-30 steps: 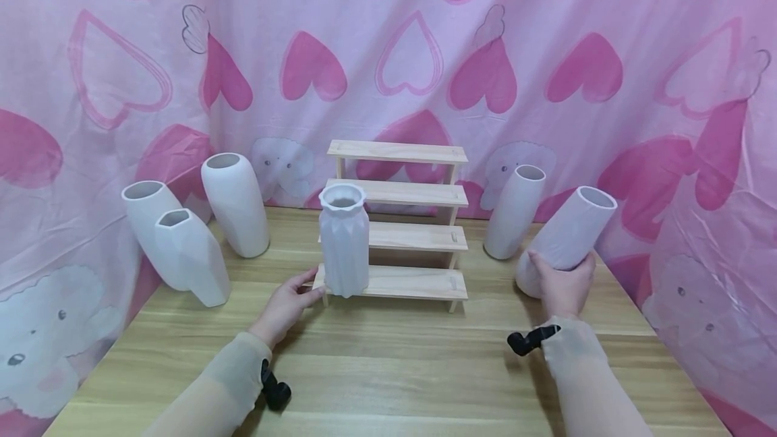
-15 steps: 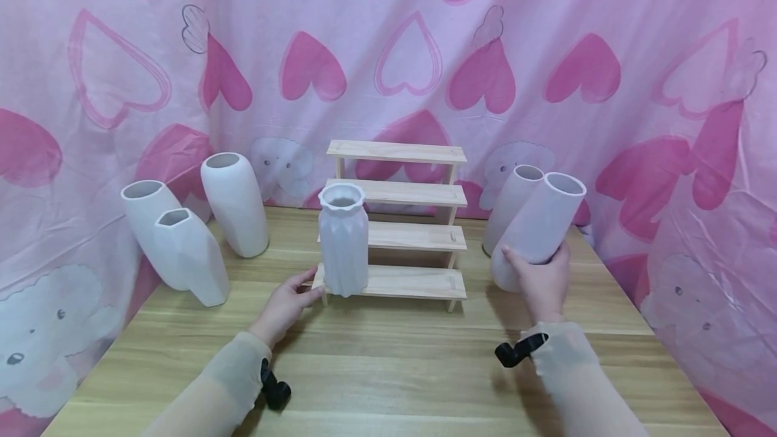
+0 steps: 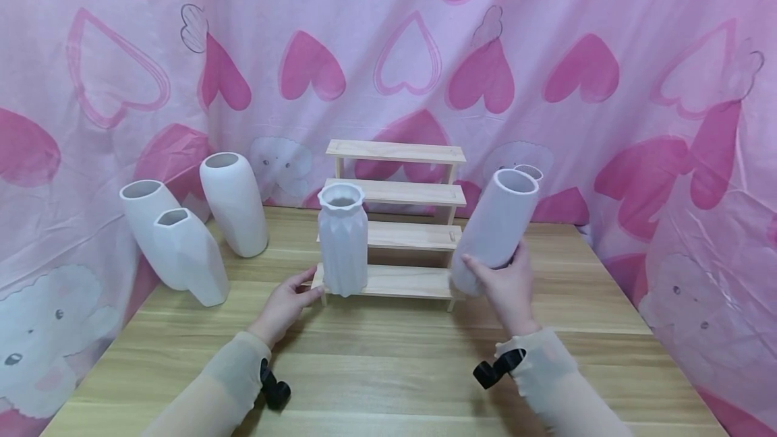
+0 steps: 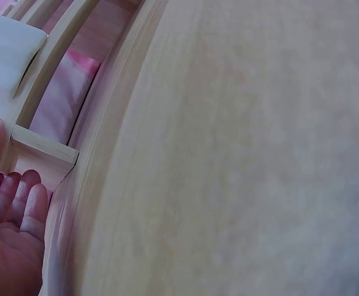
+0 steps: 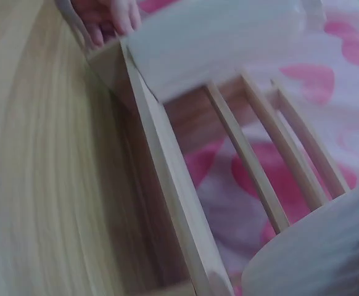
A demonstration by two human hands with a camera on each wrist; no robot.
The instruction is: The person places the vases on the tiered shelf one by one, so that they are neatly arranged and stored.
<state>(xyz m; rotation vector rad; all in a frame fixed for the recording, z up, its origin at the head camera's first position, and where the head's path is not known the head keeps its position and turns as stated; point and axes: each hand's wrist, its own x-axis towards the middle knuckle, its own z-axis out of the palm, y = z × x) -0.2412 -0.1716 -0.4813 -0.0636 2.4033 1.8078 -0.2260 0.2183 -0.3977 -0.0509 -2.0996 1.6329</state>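
At the front left corner of a four-step wooden display stand [image 3: 407, 280], my left hand [image 3: 282, 305] pinches the end of the lowest step. Its thumb lies on top and its fingers below in the left wrist view. A white vase with a ruffled rim [image 3: 342, 241] stands upright on that step's left end. My right hand [image 3: 504, 288] grips a smooth white vase [image 3: 494, 221] low on its body. This vase leans to the right, its base overlapping the step's right end in the head view. The right wrist view shows its side [image 5: 321, 253] beside the steps.
Another white vase [image 3: 537, 179] stands at the back right, mostly hidden behind the held one. On the left are a tall white vase [image 3: 233, 211], a wide-mouthed one [image 3: 146, 221] and a faceted one [image 3: 194, 255]. A pink heart-patterned curtain [image 3: 388, 32] surrounds the wooden table [image 3: 376, 369].
My right hand has carried the smooth vase leftward from the table's right side to the stand's right end. The left hand and ruffled vase have stayed in place.
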